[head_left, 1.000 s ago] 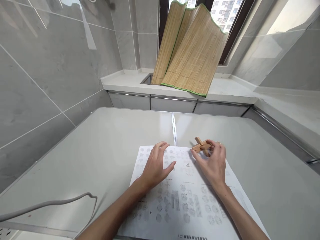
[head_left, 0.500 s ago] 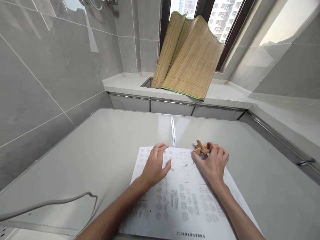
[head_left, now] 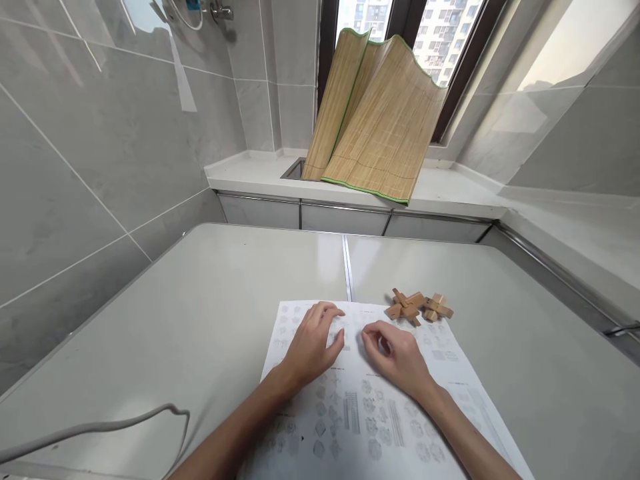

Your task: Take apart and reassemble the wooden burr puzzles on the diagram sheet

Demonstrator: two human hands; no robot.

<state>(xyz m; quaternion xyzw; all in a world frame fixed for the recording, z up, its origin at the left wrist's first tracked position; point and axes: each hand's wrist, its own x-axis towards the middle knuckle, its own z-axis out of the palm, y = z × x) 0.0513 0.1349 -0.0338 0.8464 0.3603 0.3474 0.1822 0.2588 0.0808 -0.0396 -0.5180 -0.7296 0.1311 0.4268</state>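
A printed paper sheet (head_left: 350, 393) with rows of small diagrams lies on the pale table. Over its upper left part is my left hand (head_left: 314, 339), fingers curved and thumb apart, holding nothing. My right hand (head_left: 395, 353) rests over the sheet's upper middle, thumb and fingertips pressed together; whether anything small is between them is hidden. Beyond it, at the sheet's top right edge, sit two interlocked wooden pieces side by side: a left wooden cluster (head_left: 406, 307) and a right wooden cross (head_left: 437, 307). Neither hand touches them.
A grey cable (head_left: 100, 427) curves over the table (head_left: 150, 333) at the lower left. Behind the table, a folded bamboo mat (head_left: 385, 120) leans on the white ledge (head_left: 250, 175) by the window. Tiled walls stand on both sides.
My right hand has let go of the wooden pieces and moved left and nearer over the sheet, its fingertips now together. Both wooden pieces now show fully. My left hand has barely moved.
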